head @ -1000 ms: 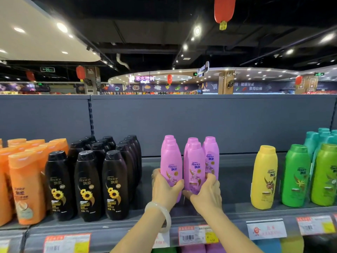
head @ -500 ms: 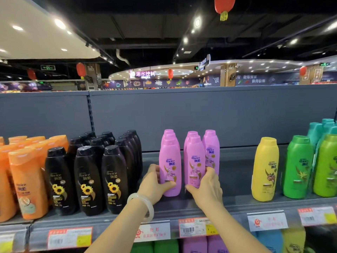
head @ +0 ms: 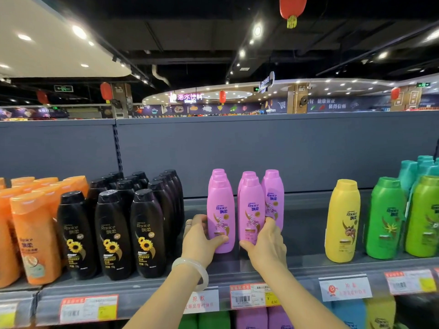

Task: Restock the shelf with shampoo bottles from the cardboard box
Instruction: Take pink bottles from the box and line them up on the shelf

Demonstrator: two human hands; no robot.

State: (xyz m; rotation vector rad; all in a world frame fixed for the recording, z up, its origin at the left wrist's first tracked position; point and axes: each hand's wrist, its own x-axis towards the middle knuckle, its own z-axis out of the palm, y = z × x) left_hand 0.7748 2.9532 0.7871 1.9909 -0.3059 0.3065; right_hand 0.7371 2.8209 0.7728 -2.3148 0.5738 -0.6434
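Several pink shampoo bottles stand upright in the middle of the grey shelf (head: 306, 264). My left hand (head: 202, 238), with a pale bangle on the wrist, grips the base of the front left pink bottle (head: 221, 210), thumb across its front. The front middle pink bottle (head: 252, 207) has my right hand (head: 267, 248) wrapped round its base, fingers reaching behind it toward a third pink bottle (head: 274, 198). Both bottles stand on the shelf. The cardboard box is out of view.
Black shampoo bottles (head: 114, 231) stand in rows left of the pink ones, and orange bottles (head: 31, 233) stand further left. A yellow bottle (head: 343, 219) and green bottles (head: 386, 217) stand to the right, with bare shelf between them and the pink bottles. Price tags (head: 254, 296) line the shelf edge.
Both hands have slid the two front pink bottles back on the shelf and kept their grip. The view has dropped slightly and moved closer.
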